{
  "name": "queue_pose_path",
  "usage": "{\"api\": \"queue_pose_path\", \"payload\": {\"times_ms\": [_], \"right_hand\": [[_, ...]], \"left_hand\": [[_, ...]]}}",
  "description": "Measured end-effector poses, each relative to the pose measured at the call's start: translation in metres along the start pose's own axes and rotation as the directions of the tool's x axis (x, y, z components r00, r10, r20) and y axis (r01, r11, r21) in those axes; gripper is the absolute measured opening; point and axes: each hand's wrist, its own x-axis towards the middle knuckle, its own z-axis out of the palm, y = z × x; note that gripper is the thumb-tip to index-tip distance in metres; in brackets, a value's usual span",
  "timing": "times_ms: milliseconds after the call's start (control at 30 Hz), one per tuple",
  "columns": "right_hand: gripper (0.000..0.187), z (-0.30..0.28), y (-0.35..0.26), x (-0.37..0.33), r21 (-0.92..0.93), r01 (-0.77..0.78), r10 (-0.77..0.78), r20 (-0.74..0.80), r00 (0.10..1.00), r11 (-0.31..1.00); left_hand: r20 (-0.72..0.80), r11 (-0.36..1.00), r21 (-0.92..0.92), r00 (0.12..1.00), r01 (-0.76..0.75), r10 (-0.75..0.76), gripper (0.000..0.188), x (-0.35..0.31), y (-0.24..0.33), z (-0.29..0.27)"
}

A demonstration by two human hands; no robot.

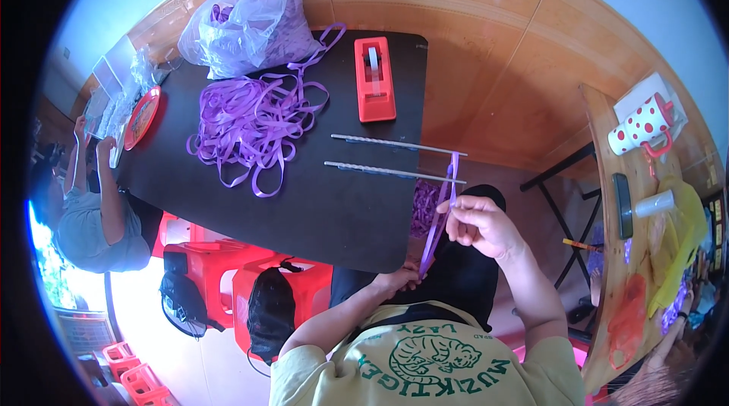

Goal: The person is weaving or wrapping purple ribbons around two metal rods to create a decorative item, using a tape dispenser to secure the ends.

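Two thin metal rods, a far rod (380, 140) and a near rod (380, 170), lie side by side on the dark table and stick out past its right edge. A purple ribbon (433, 243) passes over their free ends and runs down toward my lap. Just below the near rod's tip, my right hand (481, 227) pinches the ribbon between thumb and finger. Lower down by my lap, my left hand (400, 278) is closed on the ribbon's lower part, its fingertips partly hidden. A loose heap of purple ribbon (247, 121) lies on the table to the left.
Behind the heap stands a clear plastic bag (254, 34) of ribbon, beside a red tape dispenser (376, 108). More ribbon (425, 212) lies below the table edge. A wooden table (607, 254) at right holds a dotted cup (642, 125). Red stools (250, 277) stand left; another person (106, 216) works there.
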Motion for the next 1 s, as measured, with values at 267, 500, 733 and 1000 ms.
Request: {"api": "queue_pose_path", "payload": {"times_ms": [267,500,733,1000], "right_hand": [[0.022,0.010,-0.031,0.002,-0.042,-0.027,0.028,0.022,0.999,0.999],[0.019,0.001,0.012,0.006,-0.163,-0.056,0.059,0.010,0.998,0.985],[0.019,-0.008,0.048,0.012,-0.248,-0.013,0.003,-0.042,0.999,0.969],[0.021,-0.017,0.078,0.011,-0.515,0.084,-0.177,-0.134,0.975,0.853]], "left_hand": [[-0.015,0.977,-0.101,0.982,-0.188,0.187,0.007,0.023,-0.002,0.003],[-0.041,0.971,0.057,0.972,-0.230,0.233,0.013,0.008,0.050,0.017],[-0.003,0.965,-0.026,0.965,-0.262,0.262,0.011,0.013,0.065,0.015],[-0.072,0.956,0.087,0.956,-0.278,0.285,0.013,0.011,0.066,0.018]]}}
